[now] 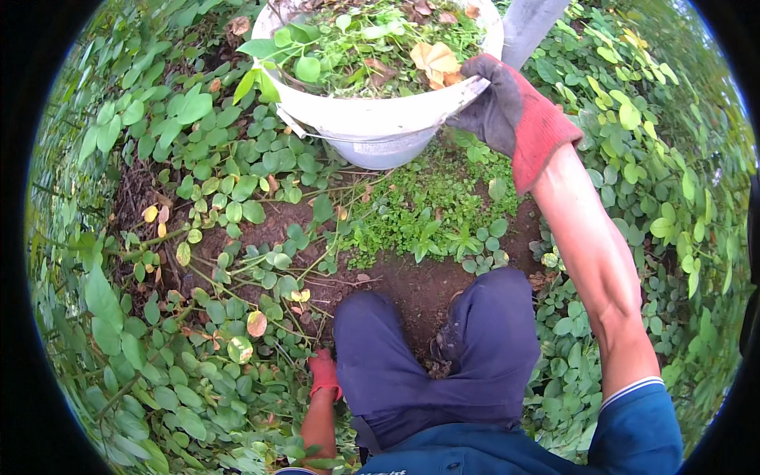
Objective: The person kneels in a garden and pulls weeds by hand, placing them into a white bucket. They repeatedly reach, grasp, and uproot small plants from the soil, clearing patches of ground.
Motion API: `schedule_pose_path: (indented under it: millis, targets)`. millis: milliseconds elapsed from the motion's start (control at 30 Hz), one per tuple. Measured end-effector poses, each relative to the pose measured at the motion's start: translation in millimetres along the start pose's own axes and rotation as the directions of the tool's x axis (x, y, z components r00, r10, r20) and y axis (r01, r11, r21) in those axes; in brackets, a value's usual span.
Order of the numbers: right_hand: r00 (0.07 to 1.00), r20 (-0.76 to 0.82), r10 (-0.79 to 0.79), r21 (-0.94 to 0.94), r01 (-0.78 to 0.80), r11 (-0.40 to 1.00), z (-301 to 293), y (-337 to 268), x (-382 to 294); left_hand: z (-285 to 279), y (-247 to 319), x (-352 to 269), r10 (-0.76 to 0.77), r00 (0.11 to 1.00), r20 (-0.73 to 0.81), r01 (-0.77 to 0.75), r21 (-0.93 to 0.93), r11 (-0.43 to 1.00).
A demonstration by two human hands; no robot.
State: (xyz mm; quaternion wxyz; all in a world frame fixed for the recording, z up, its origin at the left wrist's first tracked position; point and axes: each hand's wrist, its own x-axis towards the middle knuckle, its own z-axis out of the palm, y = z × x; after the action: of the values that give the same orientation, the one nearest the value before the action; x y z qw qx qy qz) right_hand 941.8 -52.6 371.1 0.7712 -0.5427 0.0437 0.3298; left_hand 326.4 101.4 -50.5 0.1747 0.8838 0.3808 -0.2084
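Observation:
My right hand (496,107), in a red-cuffed glove with dark grey fingers, grips the near right rim of a white plastic bucket (362,110). Pulled-up green weeds (356,53) and dry brown leaves (436,59) fill the bucket, and a leafy sprig hangs over its left rim. A thin wire handle (368,140) hangs down the near side. Low beside my left knee, among leafy stems, is my left hand (324,374) in a red glove. Its fingers are mostly hidden, so whether it holds anything is unclear.
Small bright green weeds (427,219) grow on brown soil (409,291) between the bucket and my knees. Round-leaved plants (196,380) crowd both sides, with woody stems (160,237) at left. A grey, post-like thing (528,29) slants beside the bucket's right rim.

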Motion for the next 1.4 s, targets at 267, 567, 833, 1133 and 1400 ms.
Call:
schedule_pose_path:
  millis: [267,567,833,1133,1400]
  targets:
    - [0.999,-0.040,-0.021,0.022,0.022,1.000,-31,3,84,-3,35,-8,0.169,0.975,-0.147,-0.141,0.185,0.973]
    - [0.997,-0.058,0.045,-0.144,-0.053,0.988,-24,-14,90,-94,79,-48,0.015,0.999,0.042,0.009,-0.513,0.859]
    - [0.990,-0.105,-0.097,-0.207,0.074,0.975,-23,-7,71,-207,140,-122,0.085,0.995,0.048,-0.086,0.017,0.996]
    - [0.990,-0.108,-0.086,-0.204,0.063,0.977,-25,2,65,-326,278,-142,0.288,0.951,0.108,-0.172,-0.591,0.788]
    - [0.988,0.012,-0.151,-0.355,0.146,0.923,-54,-4,70,-325,382,33,0.305,0.886,-0.349,-0.461,-0.598,0.655]
